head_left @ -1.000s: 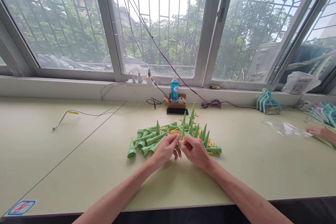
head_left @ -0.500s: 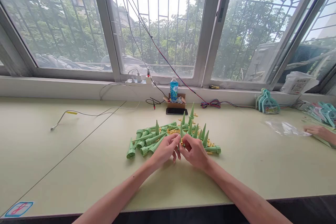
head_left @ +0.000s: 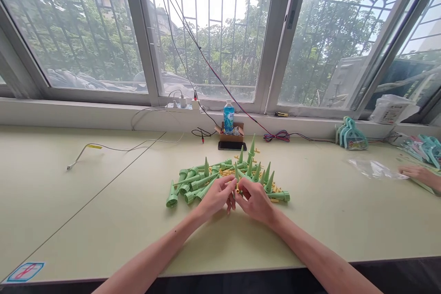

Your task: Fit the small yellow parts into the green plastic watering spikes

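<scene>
The left hand (head_left: pixel 217 195) and the right hand (head_left: pixel 255 196) meet at the near edge of the heap, fingertips pinched together around a pointed green plastic spike (head_left: pixel 236 173) that stands roughly upright between them, with a small yellow plastic tube (head_left: pixel 237 189) at its lower part by the right fingertips. Just beyond and to both sides, ribbed-capped green plastic cones (head_left: pixel 191 175), some upright and some lying down, are heaped with small yellow plastic pieces (head_left: pixel 225 172) on the pale green surface (head_left: pixel 103 220). Behind the heap, a black phone (head_left: pixel 232 145) lies in front of an open cardboard box (head_left: pixel 231 138) and a bottle of blue liquid (head_left: pixel 228 118).
</scene>
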The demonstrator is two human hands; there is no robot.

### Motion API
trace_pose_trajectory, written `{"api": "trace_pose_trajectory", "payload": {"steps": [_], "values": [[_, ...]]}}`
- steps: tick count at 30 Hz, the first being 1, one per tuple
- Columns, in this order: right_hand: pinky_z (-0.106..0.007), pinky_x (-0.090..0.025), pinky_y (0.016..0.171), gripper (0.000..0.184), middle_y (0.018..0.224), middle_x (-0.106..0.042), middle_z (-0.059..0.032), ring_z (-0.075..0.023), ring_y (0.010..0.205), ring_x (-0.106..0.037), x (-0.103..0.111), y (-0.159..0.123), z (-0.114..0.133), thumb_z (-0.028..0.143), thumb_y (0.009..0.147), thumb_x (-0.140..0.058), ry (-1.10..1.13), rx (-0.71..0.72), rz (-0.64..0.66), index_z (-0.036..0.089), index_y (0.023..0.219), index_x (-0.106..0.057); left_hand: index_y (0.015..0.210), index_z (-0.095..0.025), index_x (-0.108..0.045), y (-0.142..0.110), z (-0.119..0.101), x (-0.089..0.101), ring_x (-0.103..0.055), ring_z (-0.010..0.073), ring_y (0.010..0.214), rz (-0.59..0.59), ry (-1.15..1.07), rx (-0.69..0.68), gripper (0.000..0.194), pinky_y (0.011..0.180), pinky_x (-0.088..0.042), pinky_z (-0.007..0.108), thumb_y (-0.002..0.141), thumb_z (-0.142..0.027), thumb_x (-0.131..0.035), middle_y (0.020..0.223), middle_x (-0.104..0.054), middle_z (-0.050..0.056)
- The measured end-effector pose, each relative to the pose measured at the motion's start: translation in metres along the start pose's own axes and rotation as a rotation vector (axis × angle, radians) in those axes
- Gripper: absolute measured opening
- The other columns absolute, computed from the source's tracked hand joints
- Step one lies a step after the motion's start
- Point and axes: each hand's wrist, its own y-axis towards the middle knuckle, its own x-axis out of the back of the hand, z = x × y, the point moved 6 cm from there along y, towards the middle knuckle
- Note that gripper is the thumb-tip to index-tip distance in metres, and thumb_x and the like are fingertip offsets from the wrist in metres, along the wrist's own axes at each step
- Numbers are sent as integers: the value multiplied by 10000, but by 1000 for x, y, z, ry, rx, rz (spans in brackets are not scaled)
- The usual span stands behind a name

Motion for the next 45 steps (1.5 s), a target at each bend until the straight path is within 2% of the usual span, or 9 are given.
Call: {"api": "trace_pose_trajectory", "payload": {"steps": [7,22,30,45], "values": [[-230,-268,495,212,555,-362,74,-92,478,-295,0,-1,2,218,855,-511,6,11,17,222,722,-347,757,-174,-476,1,0,1,-575,120,394,6,2,-34,412,372,-428,196,926,-550,-472,536,-576,-11],[-214,-262,488,198,559,-334,81,-82,477,-287,0,0,3,158,830,-516,15,43,6,217,728,-358,770,-161,-509,1,1,2,-580,117,391,13,-15,-51,421,363,-435,194,935,-545,-456,546,-584,-7],[-208,-259,468,234,546,-340,88,-77,466,-282,-2,-1,-6,223,859,-549,73,-23,-21,218,728,-355,735,-165,-480,3,1,2,-577,115,391,-18,-48,-59,433,344,-427,189,929,-552,-460,542,-560,-16],[-211,-262,472,248,549,-342,91,-75,469,-292,-1,0,-8,258,876,-564,105,-61,-31,215,730,-367,741,-175,-464,1,-5,2,-563,113,375,-34,6,-50,426,339,-395,181,931,-556,-447,511,-551,-18]]}}
